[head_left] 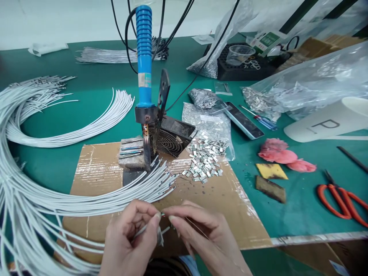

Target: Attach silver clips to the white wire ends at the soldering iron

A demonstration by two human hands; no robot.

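My left hand [132,237] is closed in a pinch around a white cable [140,231], mostly hidden by the fingers. A wrinkled pale scrap [160,237] shows below its thumb. My right hand [201,230] is closed too, thumb and forefinger almost meeting the left fingertips. A thin pale wire [198,228] runs from its fingers along the palm. A tiny dark tip shows between the two hands. Just beyond lies a bundle of white cables [115,201] with dark ends, in front of an upright blue-handled soldering iron [144,57] in a metal holder.
Cardboard [201,207] covers the green bench. Small metal pieces [205,159] spill from a plastic bag. More white cables [71,134] curve at left. On the right are a phone [244,120], screwdriver [263,120], pink cloth [280,153], yellow sponge [271,171] and orange-handled scissors [335,199].
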